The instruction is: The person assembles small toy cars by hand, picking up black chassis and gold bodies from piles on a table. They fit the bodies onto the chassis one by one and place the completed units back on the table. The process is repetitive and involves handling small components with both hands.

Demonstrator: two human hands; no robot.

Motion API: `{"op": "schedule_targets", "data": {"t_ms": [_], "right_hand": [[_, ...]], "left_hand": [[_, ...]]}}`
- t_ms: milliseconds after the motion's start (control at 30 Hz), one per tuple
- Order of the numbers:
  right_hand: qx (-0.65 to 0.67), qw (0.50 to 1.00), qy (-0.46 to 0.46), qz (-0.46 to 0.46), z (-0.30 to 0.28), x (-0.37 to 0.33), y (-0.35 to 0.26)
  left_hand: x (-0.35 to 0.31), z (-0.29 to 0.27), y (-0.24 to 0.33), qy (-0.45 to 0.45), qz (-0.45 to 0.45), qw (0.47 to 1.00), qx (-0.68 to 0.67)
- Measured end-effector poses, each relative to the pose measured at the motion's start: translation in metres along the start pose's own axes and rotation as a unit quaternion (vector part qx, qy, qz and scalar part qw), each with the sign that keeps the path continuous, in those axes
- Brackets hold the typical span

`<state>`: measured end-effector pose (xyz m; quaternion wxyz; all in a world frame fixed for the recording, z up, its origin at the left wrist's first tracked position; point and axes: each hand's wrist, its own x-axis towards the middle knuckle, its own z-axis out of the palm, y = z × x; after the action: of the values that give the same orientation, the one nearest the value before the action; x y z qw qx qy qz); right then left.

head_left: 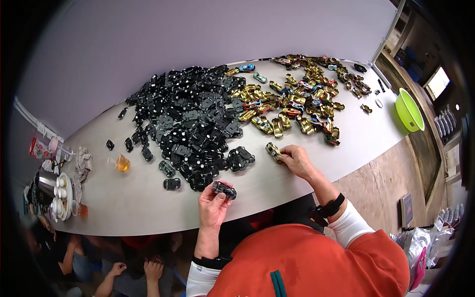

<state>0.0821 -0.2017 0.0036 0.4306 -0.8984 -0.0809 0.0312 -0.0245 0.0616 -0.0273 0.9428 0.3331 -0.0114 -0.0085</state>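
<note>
In my left hand (213, 209), near the table's front edge, I hold a black toy car chassis (224, 190) between thumb and fingers. Farther right, my right hand (295, 161) grips a gold toy car body (273, 151) with coloured markings, just above or on the tabletop; I cannot tell which. A large heap of black chassis (190, 114) spreads over the middle left of the table. Gold and coloured car bodies (307, 104) lie in a loose pile to its right. Several chassis (240, 158) sit between my two hands.
The grey table (133, 208) ends at a pale partition (208, 34). A glass of amber drink (122, 163) stands left, beyond it a crumpled cloth (82, 166) and a tray of cups (64, 198). A green basin (409, 110) is at the right edge. Other people's hands (153, 270) show lower left.
</note>
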Motion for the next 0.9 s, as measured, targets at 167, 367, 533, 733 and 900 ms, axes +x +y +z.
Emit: {"op": "schedule_targets", "data": {"t_ms": [167,367,533,733,900], "right_hand": [[-0.031,0.998,-0.012,0.054,-0.008,0.006,-0.002],[-0.07,0.997,-0.014,-0.037,-0.012,0.007,0.013],[-0.023,0.992,-0.1,0.073,-0.027,0.023,0.013],[-0.142,0.979,-0.144,0.031,-0.043,0.038,0.015],[-0.132,0.991,0.005,-0.021,-0.045,0.033,0.022]], "left_hand": [[-0.001,0.004,0.003,0.006,0.0,1.0,-0.009],[-0.002,0.002,0.002,-0.008,-0.01,1.0,-0.015],[-0.001,0.002,0.001,-0.008,0.001,1.0,-0.006],[-0.001,0.002,0.0,0.007,0.0,1.0,-0.003],[0.001,0.001,0.002,-0.004,-0.004,1.0,0.012]]}}
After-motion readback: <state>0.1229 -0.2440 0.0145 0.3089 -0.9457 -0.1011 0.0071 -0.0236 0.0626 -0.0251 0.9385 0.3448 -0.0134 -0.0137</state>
